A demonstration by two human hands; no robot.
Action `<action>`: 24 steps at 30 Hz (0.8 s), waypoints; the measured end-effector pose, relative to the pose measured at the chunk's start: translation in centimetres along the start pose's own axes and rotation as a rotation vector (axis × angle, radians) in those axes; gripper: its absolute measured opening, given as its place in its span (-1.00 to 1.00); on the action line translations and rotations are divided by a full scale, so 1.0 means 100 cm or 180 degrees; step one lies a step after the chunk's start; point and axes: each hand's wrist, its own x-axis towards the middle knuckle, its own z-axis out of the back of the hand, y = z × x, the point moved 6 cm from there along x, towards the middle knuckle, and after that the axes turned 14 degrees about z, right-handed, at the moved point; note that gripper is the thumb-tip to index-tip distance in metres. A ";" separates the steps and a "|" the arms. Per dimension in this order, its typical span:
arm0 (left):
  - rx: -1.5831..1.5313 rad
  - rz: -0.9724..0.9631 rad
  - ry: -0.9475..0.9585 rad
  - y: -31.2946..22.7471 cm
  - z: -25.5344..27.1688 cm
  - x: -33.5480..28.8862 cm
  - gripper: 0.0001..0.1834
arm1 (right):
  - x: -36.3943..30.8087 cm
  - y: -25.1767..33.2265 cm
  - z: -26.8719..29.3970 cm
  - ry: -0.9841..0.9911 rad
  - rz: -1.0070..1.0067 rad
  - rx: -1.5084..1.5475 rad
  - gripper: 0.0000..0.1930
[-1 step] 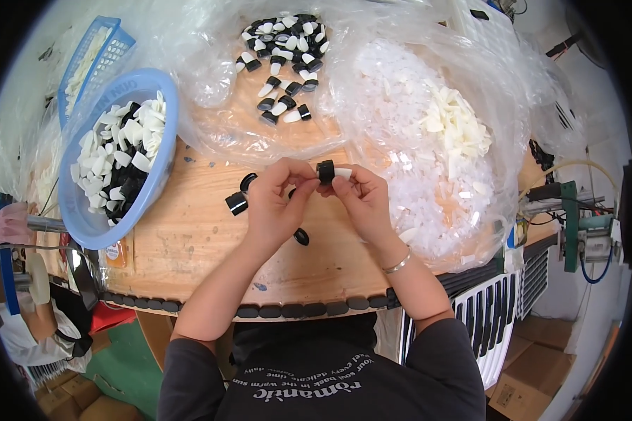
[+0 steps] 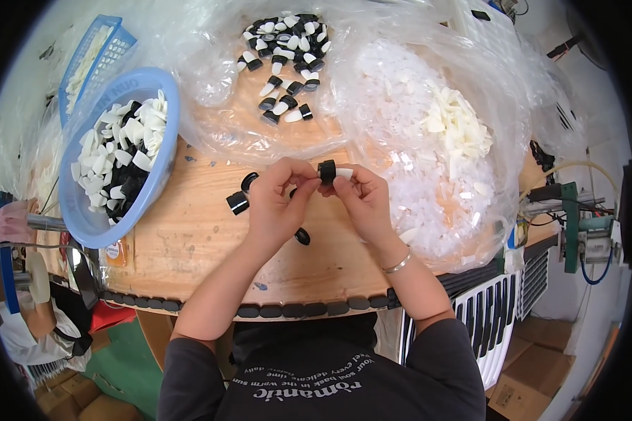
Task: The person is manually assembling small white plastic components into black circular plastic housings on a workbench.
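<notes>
Over the middle of the wooden table, my two hands meet at a short black cap (image 2: 326, 171) with a white tongue-shaped piece (image 2: 343, 173) sticking out of its right side. My left hand (image 2: 277, 200) is closed, its fingertips pinching the cap's left side. Closed as well, my right hand (image 2: 364, 203) grips the cap and the white piece between thumb and fingers. Close to my left hand lie a loose black cap with a pale line (image 2: 238, 203), a black ring-like cap (image 2: 248, 182) and another black cap (image 2: 302, 236). Something dark shows behind my left thumb, partly hidden.
A blue basin (image 2: 168, 151) of white and black pieces stands at left, a blue basket (image 2: 123, 43) behind it. Joined black-and-white pieces (image 2: 288, 52) lie at the far middle. Clear plastic (image 2: 502, 210) holds white pieces (image 2: 460, 126) at right. Black padding (image 2: 291, 310) lines the table's near edge.
</notes>
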 end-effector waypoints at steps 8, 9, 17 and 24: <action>0.0444 -0.0292 -0.0123 -0.005 0.004 -0.003 -0.85 | -0.003 0.001 -0.006 0.0077 0.0097 0.0013 -0.78; 0.0132 -0.0043 0.0047 -0.003 0.002 -0.003 -0.86 | -0.002 0.003 -0.008 0.0070 0.0192 0.0075 -0.78; 0.0892 -0.0230 0.0259 -0.008 -0.010 -0.009 -0.90 | -0.005 0.013 -0.008 0.0045 -0.0182 -0.1036 -0.75; -0.0344 0.0376 0.0273 0.002 -0.013 -0.005 -0.91 | 0.002 0.037 -0.006 -0.0578 0.1067 -0.0559 -0.72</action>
